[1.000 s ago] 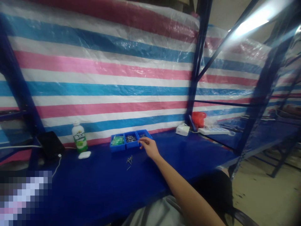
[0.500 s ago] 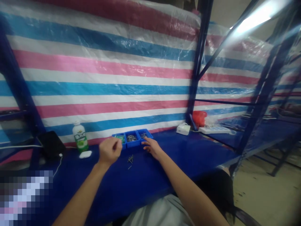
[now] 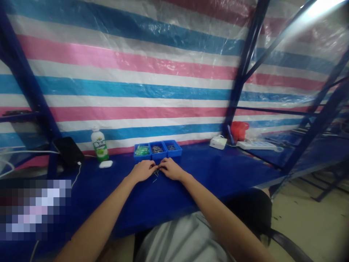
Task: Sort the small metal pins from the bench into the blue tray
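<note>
My left hand [image 3: 144,170] and my right hand [image 3: 172,169] meet just in front of three small blue bins. The fingertips of both are pinched close together, and whatever sits between them is too small to make out. Right below the fingertips, a little pile of thin screws [image 3: 156,173] lies on the blue table, with one loose screw nearer to me. Small green pieces [image 3: 142,150] fill the left bin [image 3: 138,159]. Metal screws [image 3: 157,149] lie in the middle bin, and fewer metal pieces [image 3: 171,147] in the right bin [image 3: 179,153].
At the left stand a bottle with a green label [image 3: 99,145], a white case [image 3: 105,164] and a black phone [image 3: 68,151] with a cable. To the right are a white box [image 3: 218,142], a red bag [image 3: 239,131] and a power strip [image 3: 257,146]. A striped sheet [image 3: 141,102] hangs behind.
My left hand has moved right and my right hand has come away from the right bin. Both now meet over the loose screws. The camera view has shifted too.
</note>
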`<state>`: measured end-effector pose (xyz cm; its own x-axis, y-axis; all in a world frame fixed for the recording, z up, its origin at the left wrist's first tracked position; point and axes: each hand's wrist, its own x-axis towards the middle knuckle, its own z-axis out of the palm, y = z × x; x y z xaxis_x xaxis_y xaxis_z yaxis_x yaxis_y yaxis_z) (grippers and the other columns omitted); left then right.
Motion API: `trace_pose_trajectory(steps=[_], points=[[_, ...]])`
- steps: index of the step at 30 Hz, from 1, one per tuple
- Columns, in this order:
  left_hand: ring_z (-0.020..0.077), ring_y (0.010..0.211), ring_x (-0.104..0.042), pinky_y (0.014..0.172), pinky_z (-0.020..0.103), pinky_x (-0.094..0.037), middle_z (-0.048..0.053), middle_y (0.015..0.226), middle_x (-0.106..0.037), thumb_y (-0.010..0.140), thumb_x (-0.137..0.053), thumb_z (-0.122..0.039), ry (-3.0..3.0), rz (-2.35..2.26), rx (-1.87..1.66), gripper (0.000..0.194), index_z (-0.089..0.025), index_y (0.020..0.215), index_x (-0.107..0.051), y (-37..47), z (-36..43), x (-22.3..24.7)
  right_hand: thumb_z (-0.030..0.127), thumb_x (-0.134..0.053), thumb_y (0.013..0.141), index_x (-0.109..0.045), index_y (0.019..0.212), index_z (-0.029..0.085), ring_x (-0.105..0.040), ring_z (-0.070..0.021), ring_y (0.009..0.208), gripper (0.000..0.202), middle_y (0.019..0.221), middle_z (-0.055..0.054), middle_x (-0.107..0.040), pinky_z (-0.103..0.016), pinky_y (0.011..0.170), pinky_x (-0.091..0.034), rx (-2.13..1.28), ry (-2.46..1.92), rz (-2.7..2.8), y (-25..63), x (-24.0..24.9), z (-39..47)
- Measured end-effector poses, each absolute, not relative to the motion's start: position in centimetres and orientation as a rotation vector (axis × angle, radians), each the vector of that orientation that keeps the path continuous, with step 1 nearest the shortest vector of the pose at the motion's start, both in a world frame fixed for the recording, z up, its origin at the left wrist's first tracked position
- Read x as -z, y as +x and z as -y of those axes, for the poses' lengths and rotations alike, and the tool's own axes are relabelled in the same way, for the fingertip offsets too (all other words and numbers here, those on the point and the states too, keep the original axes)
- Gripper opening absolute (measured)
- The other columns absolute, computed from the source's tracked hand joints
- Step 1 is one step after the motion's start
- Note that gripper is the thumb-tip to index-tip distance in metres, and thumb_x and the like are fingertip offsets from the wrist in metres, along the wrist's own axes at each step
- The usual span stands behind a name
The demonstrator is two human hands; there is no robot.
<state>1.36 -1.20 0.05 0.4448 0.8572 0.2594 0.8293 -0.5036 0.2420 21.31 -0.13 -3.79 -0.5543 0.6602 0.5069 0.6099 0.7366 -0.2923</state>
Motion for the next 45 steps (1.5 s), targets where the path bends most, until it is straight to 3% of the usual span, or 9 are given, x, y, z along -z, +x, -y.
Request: trace_pose_trajectory(steps=[6,10,14,22,27,30,37,41,45], points=[[0.0205,0.083,-0.062,0.07,0.027,-0.042,0.004,0.091,-0.069,0.088,-0.051,-0.053,2.58,-1.499,-0.466,0.034,-0.027,0.096,-0.071,1.4,1.0,0.2,0.014,-0.056,0.087,-0.071,0.085,0.019,-0.057,-0.0209,0.092,0.015,0.091,-0.007,-0.069,-0.037,0.091,-0.036,-0.283,-1.002,2.231,22.0,3.3,0.2],[0.019,0.08,-0.062,0.069,0.026,-0.041,0.004,0.089,-0.069,0.089,-0.048,-0.053,2.556,-1.487,-0.49,0.036,-0.026,0.1,-0.07,1.5,1.1,0.2,0.023,-0.054,0.088,-0.071,0.089,0.019,-0.06,-0.0178,0.075,0.017,0.083,-0.005,-0.07,-0.03,0.074,-0.043,-0.479,-1.048,2.009,22.8,2.8,0.4],[0.0184,0.077,-0.062,0.067,0.026,-0.041,0.003,0.086,-0.069,0.089,-0.049,-0.05,2.57,-1.449,-0.506,0.034,-0.026,0.102,-0.069,1.5,1.1,0.2,0.033,-0.061,0.082,-0.073,0.085,0.018,-0.061,-0.0171,0.073,0.019,0.08,-0.004,-0.071,-0.028,0.071,-0.044,-0.665,-1.016,1.791,23.0,2.1,0.5],[0.0183,0.078,-0.063,0.067,0.027,-0.041,0.003,0.087,-0.07,0.089,-0.051,-0.042,2.591,-1.432,-0.517,0.027,-0.025,0.1,-0.07,1.4,1.0,0.2,0.042,-0.076,0.066,-0.071,0.093,0.015,-0.053,-0.0118,0.062,0.038,0.077,-0.003,-0.067,-0.024,0.056,-0.039,-1.116,-0.813,1.304,23.1,0.8,0.4],[0.0185,0.08,-0.064,0.068,0.027,-0.042,0.003,0.087,-0.07,0.089,-0.052,-0.041,2.592,-1.432,-0.516,0.026,-0.026,0.1,-0.07,1.3,1.1,0.0,0.051,-0.07,0.073,-0.052,0.062,0.018,-0.04,-0.0081,0.046,0.039,0.05,0.005,-0.045,-0.022,0.045,-0.03,-1.294,-0.786,1.073,23.6,1.0,-0.2],[0.0178,0.077,-0.063,0.067,0.026,-0.041,0.002,0.087,-0.069,0.089,-0.052,-0.041,2.585,-1.431,-0.516,0.026,-0.026,0.1,-0.07,1.3,1.0,0.0,0.049,-0.07,0.072,-0.043,0.058,0.021,-0.033,-0.0076,0.04,0.041,0.044,0.008,-0.034,-0.022,0.04,-0.023,-1.338,-0.952,1.041,24.0,1.4,-0.5],[0.0175,0.076,-0.063,0.066,0.026,-0.041,0.002,0.084,-0.069,0.089,-0.052,-0.042,2.597,-1.401,-0.526,0.027,-0.026,0.099,-0.07,1.2,1.0,0.1,0.047,-0.064,0.076,-0.061,0.1,0.019,-0.053,-0.0104,0.05,0.037,0.077,-0.002,-0.066,-0.021,0.043,-0.035,-1.298,-0.939,0.963,24.3,1.2,-0.6],[0.0181,0.077,-0.063,0.069,0.026,-0.043,0.002,0.086,-0.07,0.089,-0.051,-0.04,2.596,-1.4,-0.512,0.026,-0.026,0.101,-0.069,1.2,0.9,0.1,0.038,-0.064,0.077,-0.066,0.093,0.018,-0.055,-0.0124,0.052,0.026,0.076,-0.002,-0.067,-0.022,0.046,-0.037,-1.065,-1.093,1.264,23.8,1.6,-0.3],[0.0199,0.091,-0.064,0.081,0.028,-0.045,0.005,0.099,-0.07,0.087,-0.049,-0.029,2.604,-1.408,-0.479,0.027,-0.025,0.104,-0.07,0.9,0.6,0.0,0.032,-0.064,0.08,-0.072,0.087,0.02,-0.061,-0.0179,0.071,0.016,0.08,-0.004,-0.07,-0.028,0.066,-0.045,-0.548,-1.092,1.782,22.7,2.3,0.5]])
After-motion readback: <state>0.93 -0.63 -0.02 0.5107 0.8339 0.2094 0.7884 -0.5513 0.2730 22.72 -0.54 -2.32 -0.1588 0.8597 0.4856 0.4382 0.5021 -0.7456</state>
